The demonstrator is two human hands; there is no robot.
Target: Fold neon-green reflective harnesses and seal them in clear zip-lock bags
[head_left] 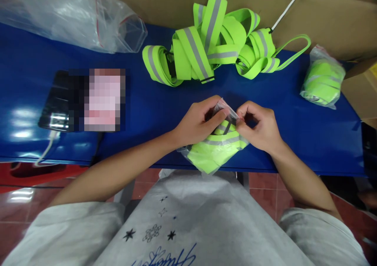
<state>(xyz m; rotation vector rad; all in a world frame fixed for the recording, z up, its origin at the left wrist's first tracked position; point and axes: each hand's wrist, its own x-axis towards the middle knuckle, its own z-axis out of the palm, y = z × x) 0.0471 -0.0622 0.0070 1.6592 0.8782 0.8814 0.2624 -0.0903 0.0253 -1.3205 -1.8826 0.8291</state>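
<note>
A clear zip bag (210,166) with a folded neon-yellow reflective strap (218,146) inside lies at the table's near edge, in front of my body. My left hand (203,117) pinches the bag's top edge between thumb and fingers. On the other side of the same edge, my right hand (259,124) pinches it near the corner, thumb and index finger pressed together. The reddish zip strip shows between the two hands. Beyond them lies a loose pile of neon-yellow reflective straps (194,54) with grey stripes and black buckles.
A filled bag of straps (322,77) sits at the right on the blue table (141,109). Clear plastic bags (114,30) lie at the back left. A black power bank (55,105) with a white cable rests beside a pixelated area. Cardboard (332,19) borders the far side.
</note>
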